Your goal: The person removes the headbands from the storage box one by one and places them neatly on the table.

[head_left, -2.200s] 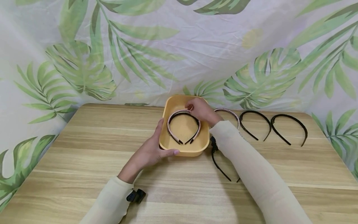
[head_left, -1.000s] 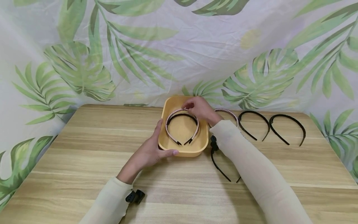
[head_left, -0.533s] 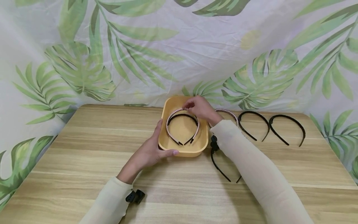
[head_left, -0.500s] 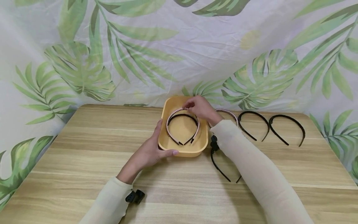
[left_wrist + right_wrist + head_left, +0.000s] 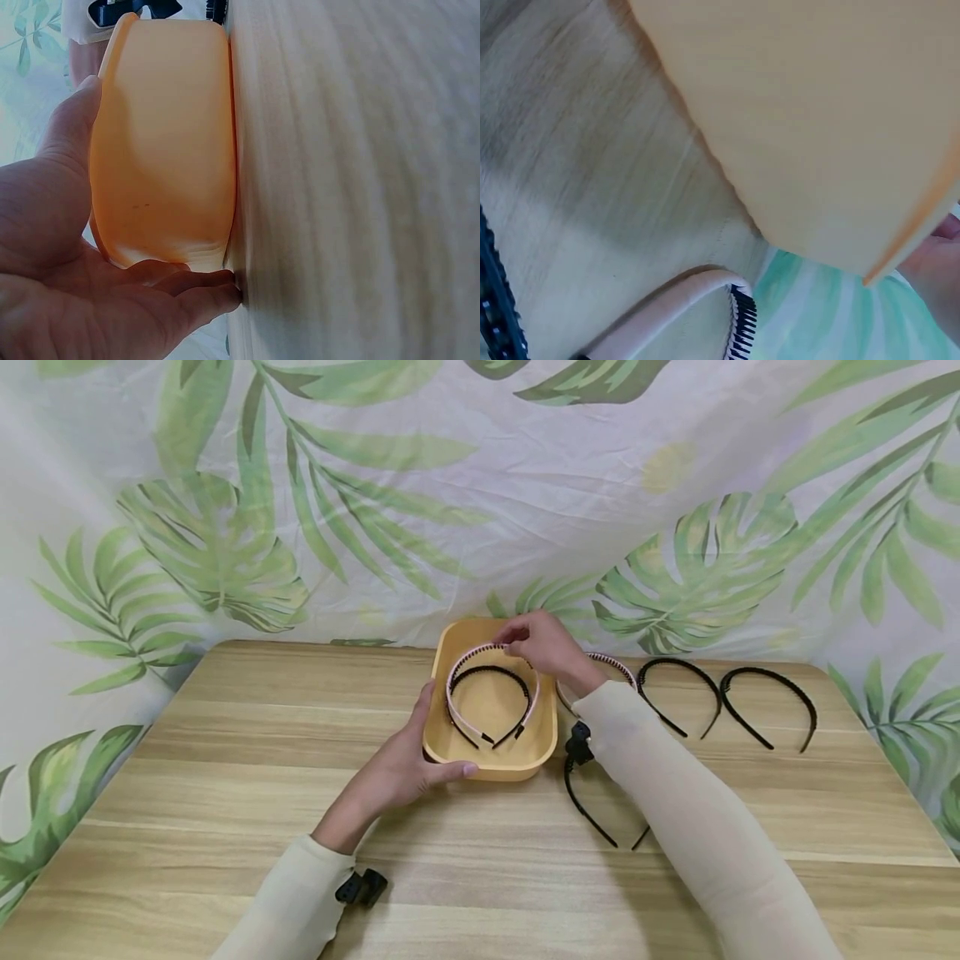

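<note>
A yellow plastic bin (image 5: 510, 772) stands on the table, and my left hand (image 5: 401, 764) grips its near left corner. In the left wrist view the thumb lies along the rim of the bin (image 5: 165, 142) and the fingers are at its side. My right hand (image 5: 550, 647) reaches over the bin and pinches the top of a pink toothed headband (image 5: 451, 692). Under it, inside the bin, lies a black headband (image 5: 491, 669). The right wrist view shows the outer wall of the bin (image 5: 802, 135); the pinching fingertips are hidden there.
Right of the bin, another pink headband (image 5: 624, 667) lies partly behind the right wrist. Farther right are two black headbands, one in the middle (image 5: 678, 661) and one at the end (image 5: 772, 670). A black headband (image 5: 590, 814) lies nearer, partly under the right sleeve (image 5: 675, 793). Patterned cloth (image 5: 525, 510) hangs behind the table.
The pinched pink headband has risen a little and shifted over the black one in the bin. My right hand has moved slightly up with it. My left hand keeps its grip.
</note>
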Action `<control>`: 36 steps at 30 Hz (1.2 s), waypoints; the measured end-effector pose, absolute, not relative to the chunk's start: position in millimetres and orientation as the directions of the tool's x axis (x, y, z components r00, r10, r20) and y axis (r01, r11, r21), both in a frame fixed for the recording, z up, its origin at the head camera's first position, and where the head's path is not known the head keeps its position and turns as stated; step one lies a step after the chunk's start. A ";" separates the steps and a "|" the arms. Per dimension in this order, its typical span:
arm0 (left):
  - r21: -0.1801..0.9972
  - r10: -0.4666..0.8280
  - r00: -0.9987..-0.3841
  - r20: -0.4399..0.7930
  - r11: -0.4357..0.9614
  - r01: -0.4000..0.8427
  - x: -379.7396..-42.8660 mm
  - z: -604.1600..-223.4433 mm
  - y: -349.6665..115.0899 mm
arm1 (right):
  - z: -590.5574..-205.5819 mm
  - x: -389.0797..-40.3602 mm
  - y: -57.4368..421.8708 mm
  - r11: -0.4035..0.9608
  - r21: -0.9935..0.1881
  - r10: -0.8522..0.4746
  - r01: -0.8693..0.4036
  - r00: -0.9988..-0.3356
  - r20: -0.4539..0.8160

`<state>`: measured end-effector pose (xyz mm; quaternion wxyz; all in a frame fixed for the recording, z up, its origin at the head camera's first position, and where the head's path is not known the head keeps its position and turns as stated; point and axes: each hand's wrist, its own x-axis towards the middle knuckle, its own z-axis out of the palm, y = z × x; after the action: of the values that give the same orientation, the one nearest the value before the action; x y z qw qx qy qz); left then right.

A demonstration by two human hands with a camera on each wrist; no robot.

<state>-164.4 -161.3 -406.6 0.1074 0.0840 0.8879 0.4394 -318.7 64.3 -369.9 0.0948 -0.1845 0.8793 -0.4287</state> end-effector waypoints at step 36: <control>0.790 0.242 -0.964 -0.114 0.610 0.059 -164.5 -407.4 -161.3 | -339.5 -280.4 116.1 0.513 -0.827 -0.407 -0.230 -0.913 0.002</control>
<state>-164.5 -161.3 -407.4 0.1052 0.0844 0.8912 0.4332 -280.4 116.1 -339.5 0.0964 -0.1844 0.8643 -0.4580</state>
